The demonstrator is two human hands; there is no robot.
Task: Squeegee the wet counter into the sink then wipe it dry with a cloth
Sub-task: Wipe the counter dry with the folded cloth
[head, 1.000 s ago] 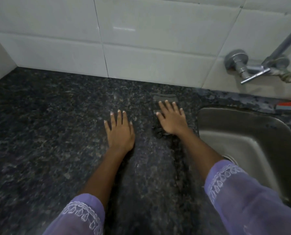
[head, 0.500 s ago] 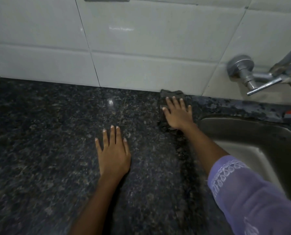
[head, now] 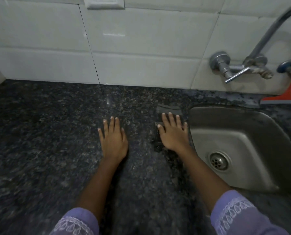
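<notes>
A dark speckled granite counter (head: 48,133) fills the view. My right hand (head: 172,133) lies flat, fingers spread, pressing a dark grey cloth (head: 169,110) onto the counter right beside the left rim of the steel sink (head: 243,138). Only the cloth's far edge and left side show past my fingers. My left hand (head: 113,139) rests flat on the bare counter, fingers apart, holding nothing, a hand's width left of the cloth. An orange squeegee (head: 283,97) leans against the wall behind the sink at the far right, apart from both hands.
A white tiled wall (head: 141,48) rises along the counter's back edge, with a socket plate (head: 105,3) at the top. A metal tap (head: 239,68) sticks out of the wall above the sink. The drain (head: 219,161) sits in the sink's bottom.
My right hand has pulled the cloth back from the wall towards me, along the sink's left rim. My left hand stays flat on the counter.
</notes>
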